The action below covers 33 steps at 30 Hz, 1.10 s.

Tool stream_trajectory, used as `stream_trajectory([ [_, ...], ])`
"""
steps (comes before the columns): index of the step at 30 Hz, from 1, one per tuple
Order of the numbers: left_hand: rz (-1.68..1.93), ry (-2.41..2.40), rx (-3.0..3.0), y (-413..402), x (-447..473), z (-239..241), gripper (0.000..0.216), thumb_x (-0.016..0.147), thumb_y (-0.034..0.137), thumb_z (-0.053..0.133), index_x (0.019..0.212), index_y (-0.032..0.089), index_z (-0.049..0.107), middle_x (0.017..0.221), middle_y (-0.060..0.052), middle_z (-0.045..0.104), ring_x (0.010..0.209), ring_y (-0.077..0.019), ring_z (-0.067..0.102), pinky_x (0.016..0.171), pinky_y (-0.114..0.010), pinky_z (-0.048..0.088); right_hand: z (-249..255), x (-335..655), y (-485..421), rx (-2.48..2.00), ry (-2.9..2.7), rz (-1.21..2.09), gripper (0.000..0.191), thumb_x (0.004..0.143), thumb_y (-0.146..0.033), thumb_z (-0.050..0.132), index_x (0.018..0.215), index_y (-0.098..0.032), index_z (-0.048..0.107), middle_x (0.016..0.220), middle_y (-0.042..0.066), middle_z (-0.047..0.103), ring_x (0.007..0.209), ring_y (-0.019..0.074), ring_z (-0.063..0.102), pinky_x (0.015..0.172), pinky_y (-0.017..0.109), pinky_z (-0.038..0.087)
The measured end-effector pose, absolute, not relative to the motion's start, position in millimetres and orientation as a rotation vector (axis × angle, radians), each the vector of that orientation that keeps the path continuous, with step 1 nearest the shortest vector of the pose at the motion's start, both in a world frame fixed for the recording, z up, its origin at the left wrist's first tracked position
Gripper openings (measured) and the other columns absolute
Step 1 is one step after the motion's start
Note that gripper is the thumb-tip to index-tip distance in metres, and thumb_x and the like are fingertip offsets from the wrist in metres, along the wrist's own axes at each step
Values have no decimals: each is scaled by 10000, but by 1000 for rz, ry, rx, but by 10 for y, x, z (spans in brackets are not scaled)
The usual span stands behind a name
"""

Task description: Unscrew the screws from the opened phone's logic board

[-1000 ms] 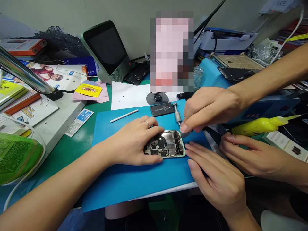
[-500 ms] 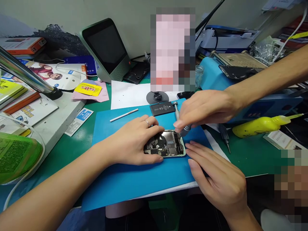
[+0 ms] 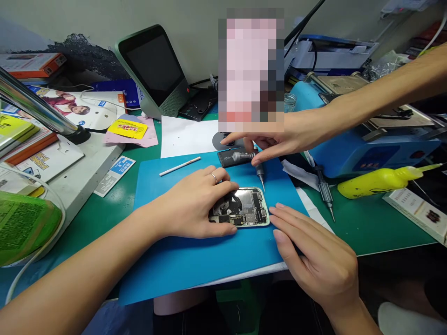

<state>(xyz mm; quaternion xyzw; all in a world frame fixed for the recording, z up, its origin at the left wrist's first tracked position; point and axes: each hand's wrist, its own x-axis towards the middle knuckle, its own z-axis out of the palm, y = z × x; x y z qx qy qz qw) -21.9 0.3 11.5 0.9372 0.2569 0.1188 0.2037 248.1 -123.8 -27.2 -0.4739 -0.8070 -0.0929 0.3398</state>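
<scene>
While the person's left hand (image 3: 195, 209) lies over the left half of the opened phone (image 3: 249, 209), fingers curled across its far edge and thumb against its near edge so that it is pinned on the blue mat (image 3: 195, 265), the right hand (image 3: 314, 253) rests flat on the mat just right of it. Its fingers are straight and holding nothing, with the tips at the phone's right edge.

To my eye the strip-down is some way in. The cover is off, and the boards and connectors lie bare inside the pale shell. A black battery (image 3: 228, 159) lies on the far part of the mat, apart from the phone, though I can't tell whether it came out of this one. The boards sit in the shell, so I judge the inner parts are yet to come out.

A co-worker's hand (image 3: 293, 137) reaches in from the right, fingertips on a grey screwdriver (image 3: 260, 176) that lies across the battery, its tip pointing at the phone's far right corner. A second screwdriver (image 3: 324, 190) lies on the green table (image 3: 366, 228) just right of the mat.

As for containers:
- A small glass jar (image 3: 289, 101) stands at the far side, its contents too small to tell.
- A yellow bottle (image 3: 377, 182) lies on its side at the right, opaque.
- A clear round tub (image 3: 21, 223) at the near left holds something green and printed
</scene>
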Motion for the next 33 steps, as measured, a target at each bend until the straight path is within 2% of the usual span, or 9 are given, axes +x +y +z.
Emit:
stream_trajectory([
  [13,349,714,2617,2,-232,87,668,919,566,813,1409,131,681,1274,-138,671,1099,-327,651,933,-487,562,-237,2466,-1234,-1221,-2127,-254,234,974,-97,748,1202,-137,786,1184,117,863,1152,271,837,1013,373,701],
  [17,356,708,2624,-2,-218,86,667,915,565,818,1404,133,683,1272,-140,677,1100,-328,655,926,-484,566,-243,2482,-1228,-1218,-2131,-231,236,979,-99,743,1207,-140,786,1193,116,861,1175,261,829,1049,357,685],
  [21,379,698,2626,-4,-221,87,709,902,594,834,1406,117,688,1248,-143,680,1071,-323,655,902,-466,558,-136,2563,-1232,-1308,-2123,-42,222,1049,-239,693,1253,-213,777,1253,58,851,1202,238,820,1078,346,682],
  [24,426,671,2560,36,-252,86,630,995,636,720,1366,127,717,1215,-131,696,1047,-300,670,890,-434,545,63,2644,-1186,-1371,-2165,96,269,1076,-359,662,1313,-282,765,1298,3,841,1158,218,833,1022,307,703],
  [26,524,665,2483,92,-292,79,492,1114,546,543,1305,141,747,1197,-119,722,1060,-278,687,916,-410,532,215,2667,-1068,-1322,-2198,88,272,1070,-347,673,1324,-305,762,1284,-16,845,1130,204,839,1020,282,697],
  [28,711,700,2405,157,-339,63,451,1155,406,413,1194,144,778,1128,-103,748,1042,-252,699,932,-387,517,342,2652,-851,-1222,-2254,26,309,1062,-258,672,1359,-295,749,1323,1,833,1187,213,820,1091,299,665],
  [30,887,771,2313,215,-380,41,445,1137,351,400,1068,144,788,1000,-78,755,944,-223,700,887,-364,507,420,2609,-552,-1096,-2419,-22,352,1067,-189,629,1400,-243,726,1375,50,810,1281,242,781,1152,352,634],
  [31,942,811,2272,236,-394,30,440,1123,347,409,1026,147,788,949,-66,752,897,-212,694,855,-355,501,440,2584,-386,-1012,-2513,-76,393,1077,-174,594,1455,-212,692,1449,88,771,1323,264,758,1157,396,631],
  [33,986,863,2215,262,-405,12,438,1097,360,422,965,158,788,872,-47,743,835,-200,684,808,-346,489,448,2535,-64,-830,-2745,-223,476,1071,-120,530,1529,-194,636,1557,159,685,1372,329,721,1062,481,663],
])
